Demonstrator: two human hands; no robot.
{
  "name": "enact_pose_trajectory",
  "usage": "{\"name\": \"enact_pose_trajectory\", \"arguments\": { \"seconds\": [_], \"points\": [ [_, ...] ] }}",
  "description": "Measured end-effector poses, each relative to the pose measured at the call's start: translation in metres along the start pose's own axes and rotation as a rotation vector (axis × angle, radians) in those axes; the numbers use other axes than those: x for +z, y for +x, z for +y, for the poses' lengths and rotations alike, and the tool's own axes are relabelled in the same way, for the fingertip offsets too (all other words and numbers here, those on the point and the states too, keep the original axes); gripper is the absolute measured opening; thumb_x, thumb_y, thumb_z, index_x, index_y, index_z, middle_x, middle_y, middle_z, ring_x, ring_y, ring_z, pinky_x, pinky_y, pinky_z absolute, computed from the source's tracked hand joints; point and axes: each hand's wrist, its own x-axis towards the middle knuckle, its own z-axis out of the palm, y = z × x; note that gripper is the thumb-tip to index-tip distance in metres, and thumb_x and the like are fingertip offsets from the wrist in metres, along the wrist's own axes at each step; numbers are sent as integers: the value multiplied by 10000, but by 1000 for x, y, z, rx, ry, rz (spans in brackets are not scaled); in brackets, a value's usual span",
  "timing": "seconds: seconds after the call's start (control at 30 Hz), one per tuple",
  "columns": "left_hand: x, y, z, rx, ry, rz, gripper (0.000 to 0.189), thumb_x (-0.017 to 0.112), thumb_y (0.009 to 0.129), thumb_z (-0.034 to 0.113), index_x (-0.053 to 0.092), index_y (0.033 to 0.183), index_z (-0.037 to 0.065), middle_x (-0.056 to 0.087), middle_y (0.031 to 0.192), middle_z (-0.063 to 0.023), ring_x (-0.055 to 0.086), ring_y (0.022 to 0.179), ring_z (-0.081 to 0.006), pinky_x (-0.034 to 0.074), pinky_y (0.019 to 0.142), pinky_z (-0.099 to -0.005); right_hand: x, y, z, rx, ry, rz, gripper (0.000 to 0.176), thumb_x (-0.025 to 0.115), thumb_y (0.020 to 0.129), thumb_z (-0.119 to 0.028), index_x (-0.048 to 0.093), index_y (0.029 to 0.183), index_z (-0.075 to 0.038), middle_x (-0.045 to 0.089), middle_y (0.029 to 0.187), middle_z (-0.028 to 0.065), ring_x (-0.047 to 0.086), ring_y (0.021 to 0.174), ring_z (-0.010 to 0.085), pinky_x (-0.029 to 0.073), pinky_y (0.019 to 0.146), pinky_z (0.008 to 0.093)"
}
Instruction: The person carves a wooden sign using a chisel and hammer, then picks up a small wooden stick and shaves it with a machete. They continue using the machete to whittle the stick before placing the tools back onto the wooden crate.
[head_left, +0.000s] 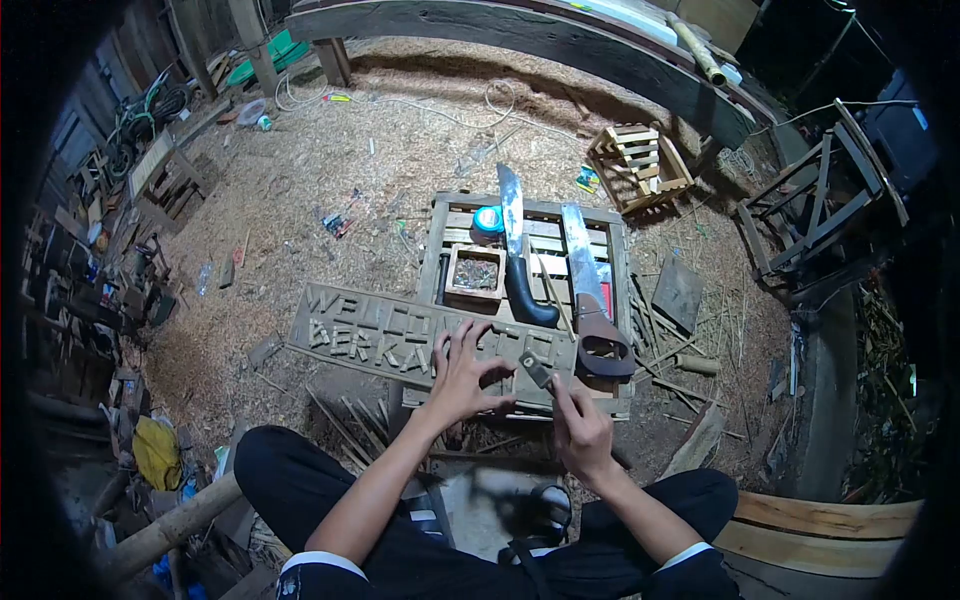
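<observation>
A long wooden board (330, 345) lies across the near side of a slatted wooden stand, bearing two rows of raised wooden letters. The upper row starts "WELCO" and the lower "BERKA"; my left hand (462, 380) covers part of both. That hand rests on the board with fingers spread and thumb apart; anything small beneath it is hidden. In my right hand (583, 430) is a hammer (537, 369), its dark head with a shiny face over the board's right part. Behind the board lie a machete (514, 240), a handsaw (585, 255) and a small wooden box (476, 272) of small pieces.
A blue-lidded jar (488, 220) stands on the slatted stand (618, 240). Wood shavings cover the ground. Beyond are a slatted crate (640, 170), a heavy beam (500, 25) and a wooden frame (830, 195). Sticks and a loose plank (678, 293) lie at right.
</observation>
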Motion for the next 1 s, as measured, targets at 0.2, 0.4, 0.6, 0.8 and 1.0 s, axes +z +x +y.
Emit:
{"name": "enact_pose_trajectory", "arguments": {
  "seconds": [0.2,0.4,0.6,0.8,1.0],
  "points": [
    [-3,3,1,-15,26,-39,502,908,612,450,755,1049,257,340,1556,-142,170,1524,-380,103,1187,-611,-4,0,-4,63,-27,-102,538,662,942,-121,567,1467,-194,640,908,103,668,698,324,527,581,431],
    [-3,5,0,-10,26,-62,543,915,602,440,745,1080,246,324,1570,-145,161,1527,-385,81,1189,-627,-1,-4,1,97,-11,-173,582,649,921,-65,537,1487,-142,645,939,129,655,691,339,515,579,447],
    [-1,3,-2,-8,4,-55,542,918,608,442,745,1088,258,318,1579,-146,137,1530,-394,77,1182,-642,-5,-3,-4,149,96,-98,570,627,941,-25,515,1492,-117,665,1038,218,681,795,409,547,690,463],
    [-3,2,-3,-19,44,-82,546,912,639,442,741,1140,311,314,1573,-142,153,1522,-393,95,1182,-643,-1,-2,-5,123,152,-27,586,599,947,-14,490,1511,-128,642,1005,205,658,801,420,523,667,481],
    [0,3,-6,15,11,-16,554,907,634,430,756,1148,290,363,1550,-137,198,1514,-371,124,1157,-622,5,-8,2,132,181,-103,603,612,957,-62,457,1534,-144,628,961,200,651,732,427,525,642,502]
  ]
}}
